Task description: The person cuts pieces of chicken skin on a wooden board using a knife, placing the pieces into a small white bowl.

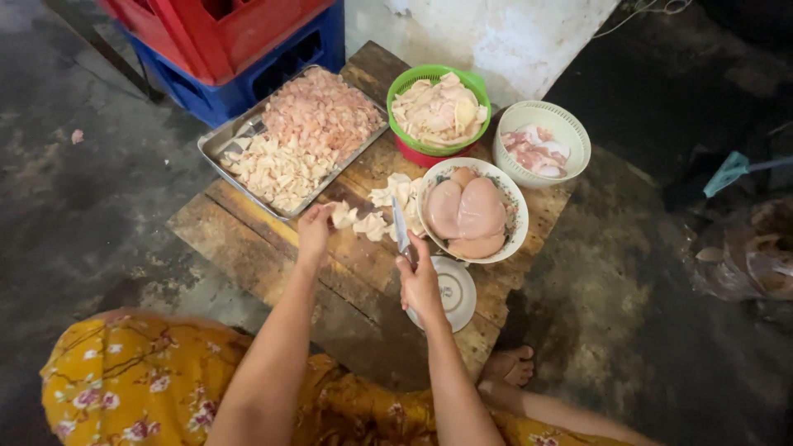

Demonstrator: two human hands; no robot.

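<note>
Two hands work close together over the low wooden worktop [273,248]: the right hand [420,285] is wrapped tight round the handle of a knife [400,231], blade pointing away from the body, and the left hand [314,230] pinches a pale chicken piece [343,215] between its fingertips, though the view is too small to say just how the fingers sit. As I judge it, the chief risk is a cut: the blade lies just beside the pinching fingers, the meat looks wet and slick, and a slip of either grip could bring edge and fingertip together. A small saucer [457,291] sits under the right wrist near the worktop's edge, and a careless pull back could knock it to the floor. The cut pieces [388,198] form a loose heap between the hands and the patterned bowl [514,216], whitish, soft and irregular, touching one another. That bowl holds whole pink chicken breasts [464,211], smooth and glossy. Further off, a metal tray [216,142] carries chopped meat, pinkish at the far end and paler nearer. Beyond stand a green basket [413,80] of pale slices and a cream basket [570,124] of pinkish bits, with red and blue crates [248,49] behind.
</note>
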